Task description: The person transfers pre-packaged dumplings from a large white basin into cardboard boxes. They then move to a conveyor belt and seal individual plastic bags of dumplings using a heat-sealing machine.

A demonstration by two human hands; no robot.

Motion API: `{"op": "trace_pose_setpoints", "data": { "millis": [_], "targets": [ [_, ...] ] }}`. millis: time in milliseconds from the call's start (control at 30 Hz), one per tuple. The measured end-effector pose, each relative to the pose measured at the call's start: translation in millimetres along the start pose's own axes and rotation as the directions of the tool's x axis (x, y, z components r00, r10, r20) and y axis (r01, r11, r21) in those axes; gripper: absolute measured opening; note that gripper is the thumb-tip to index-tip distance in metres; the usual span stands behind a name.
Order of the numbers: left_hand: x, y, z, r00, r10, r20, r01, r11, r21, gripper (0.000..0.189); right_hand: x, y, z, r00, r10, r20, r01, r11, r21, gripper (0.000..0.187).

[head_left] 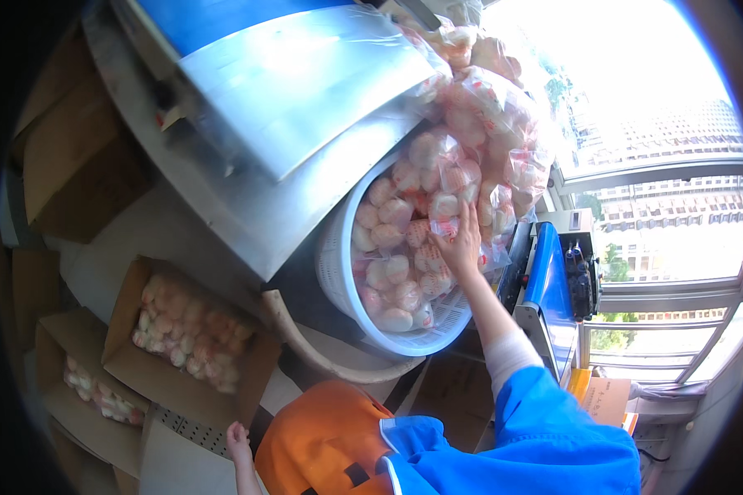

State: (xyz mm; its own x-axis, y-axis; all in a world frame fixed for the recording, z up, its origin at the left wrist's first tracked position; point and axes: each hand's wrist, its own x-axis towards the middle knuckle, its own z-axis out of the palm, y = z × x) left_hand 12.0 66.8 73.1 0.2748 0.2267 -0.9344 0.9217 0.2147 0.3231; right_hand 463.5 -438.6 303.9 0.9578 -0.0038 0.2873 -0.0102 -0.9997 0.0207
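Observation:
My right hand [461,241] rests with spread fingers on a clear plastic bag [444,207] of pale round pieces, perhaps buns. Thumb and fingertips touch the film but are not closed round it. Several such bags with red print fill a large light-blue plastic basket [358,309], which stands in front of me below the edge of a metal chute [309,93]. Low at the left, my left hand [238,439] hangs beside a cardboard box, apart from the basket. Its fingers are loosely curled and nothing shows in them.
More filled bags [495,105] are heaped behind the basket, by the window. At the right stands a machine with a blue belt [548,291]. Open cardboard boxes [124,303] of bagged pieces stand at the left. A curved chair rail [322,365] lies between me and the basket.

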Motion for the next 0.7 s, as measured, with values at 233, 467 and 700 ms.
{"op": "trace_pose_setpoints", "data": {
  "millis": [233,467,700],
  "targets": [
    [-9.6,53.7,38.8,0.994,0.108,0.031,-0.106,0.992,-0.068,0.033,28.2,27.2,26.3,0.978,-0.162,0.136,0.181,0.973,-0.144,0.033],
    [-52.6,130.3,75.7,0.942,0.334,-0.004,-0.331,0.932,-0.149,0.031,22.6,81.0,-46.6,0.959,0.279,0.048,-0.231,0.674,0.701,0.010],
    [-160.8,221.0,164.5,0.519,0.672,0.529,-0.504,0.740,-0.446,0.095,-25.9,-38.9,-224.3,0.990,0.094,0.102,-0.104,0.027,0.994,0.026]
  ]
}}
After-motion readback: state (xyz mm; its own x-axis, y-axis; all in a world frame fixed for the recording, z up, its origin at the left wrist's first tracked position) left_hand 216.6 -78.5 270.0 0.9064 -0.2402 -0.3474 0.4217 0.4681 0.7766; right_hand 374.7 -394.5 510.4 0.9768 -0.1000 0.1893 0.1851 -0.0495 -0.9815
